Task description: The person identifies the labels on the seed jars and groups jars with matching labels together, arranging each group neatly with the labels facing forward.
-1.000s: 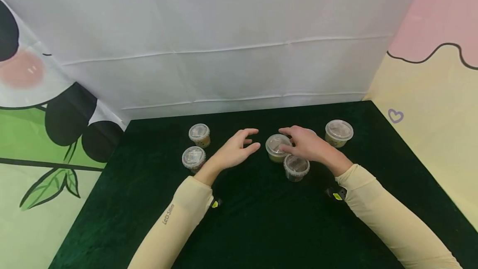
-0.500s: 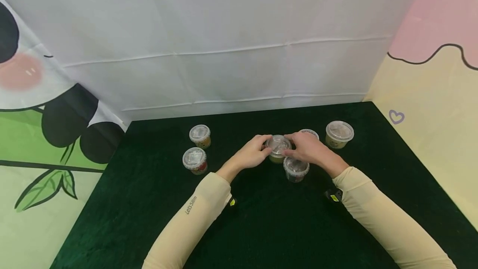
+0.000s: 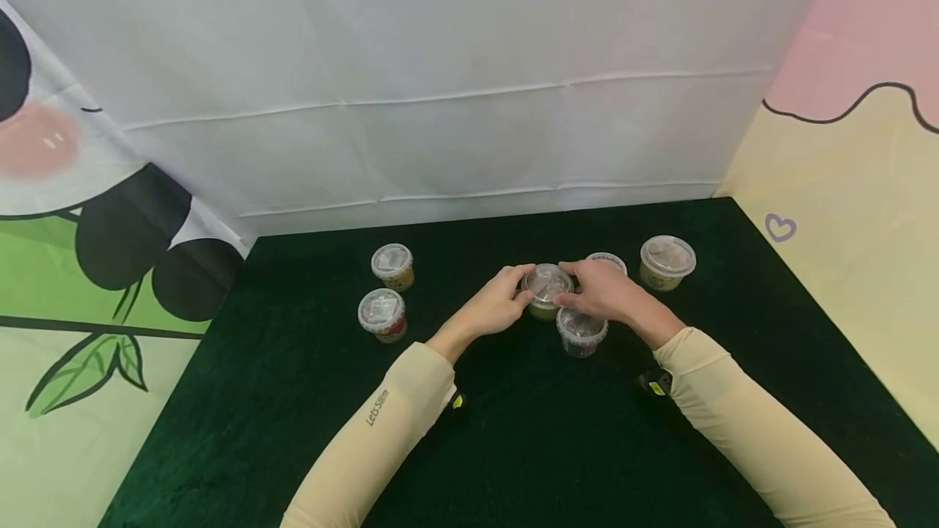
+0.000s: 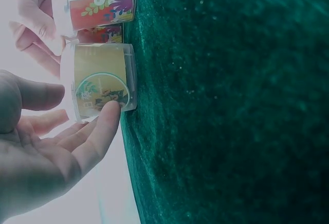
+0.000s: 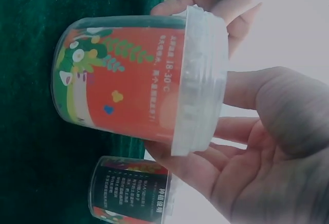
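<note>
Both hands are at a small clear plastic cup [image 3: 546,285] with a lid, standing upright among other cups on the dark green cloth. From the left, my left hand [image 3: 493,301] holds it; in the left wrist view, its fingertip [image 4: 110,108] lies on the cup's yellow label and the thumb is by the lid. My right hand [image 3: 605,292] grips the lid's right side with fingers behind and thumb in front. A red-labelled cup [image 5: 133,80] stands just in front and partly hides the held cup in the right wrist view.
Behind the right hand, another lidded cup [image 3: 609,260] is partly hidden. A larger cup [image 3: 667,261] stands farther right. Two more cups, one yellow-labelled [image 3: 393,267] and one red-labelled [image 3: 383,314], stand at the left. White fabric [image 3: 469,104] hangs behind the table.
My left hand has moved right from beside the left cups and taken hold of the middle cup. The right hand has shifted slightly onto its lid. Over the last half second both stay nearly still.
</note>
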A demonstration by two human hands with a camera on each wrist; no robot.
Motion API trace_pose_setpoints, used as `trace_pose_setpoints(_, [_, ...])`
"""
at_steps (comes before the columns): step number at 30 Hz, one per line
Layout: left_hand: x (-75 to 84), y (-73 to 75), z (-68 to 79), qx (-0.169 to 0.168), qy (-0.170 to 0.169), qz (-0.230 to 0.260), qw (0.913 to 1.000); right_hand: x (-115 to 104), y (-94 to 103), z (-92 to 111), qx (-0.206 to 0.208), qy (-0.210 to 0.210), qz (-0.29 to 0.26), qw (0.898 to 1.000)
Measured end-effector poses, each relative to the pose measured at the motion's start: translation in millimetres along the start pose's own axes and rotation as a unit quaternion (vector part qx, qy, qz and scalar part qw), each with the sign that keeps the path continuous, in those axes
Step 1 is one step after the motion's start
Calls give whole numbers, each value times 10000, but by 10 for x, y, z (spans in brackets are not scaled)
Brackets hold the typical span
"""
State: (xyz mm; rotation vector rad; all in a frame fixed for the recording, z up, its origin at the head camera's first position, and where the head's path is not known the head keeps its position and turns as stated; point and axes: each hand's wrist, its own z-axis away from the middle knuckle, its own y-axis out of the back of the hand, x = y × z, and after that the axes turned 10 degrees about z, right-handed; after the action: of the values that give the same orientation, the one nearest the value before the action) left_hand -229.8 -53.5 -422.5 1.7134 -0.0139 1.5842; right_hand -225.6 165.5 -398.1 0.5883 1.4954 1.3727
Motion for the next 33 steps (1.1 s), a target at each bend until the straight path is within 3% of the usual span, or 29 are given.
trace_pose_setpoints(10, [5, -10, 4, 55, 229, 288, 9993, 27, -14, 2, -225, -67, -481, 9986])
trace_pose_setpoints(19, [53, 2, 30, -101, 305, 339, 9989, 59, -39, 45, 4, 119, -711, 9974])
trace_pose_setpoints(25, [118, 9, 29, 402, 232, 215, 9987, 50, -8, 50, 271, 364, -759, 9961])
trace_pose_setpoints(29, [140, 31, 44, 560, 177, 127, 9982, 50, 14, 48, 434, 538, -838, 9941])
trace_pose_setpoints(33, [150, 118, 107, 809, -17, 310, 9962, 26, 95, 75, 828, 695, -1247, 9863])
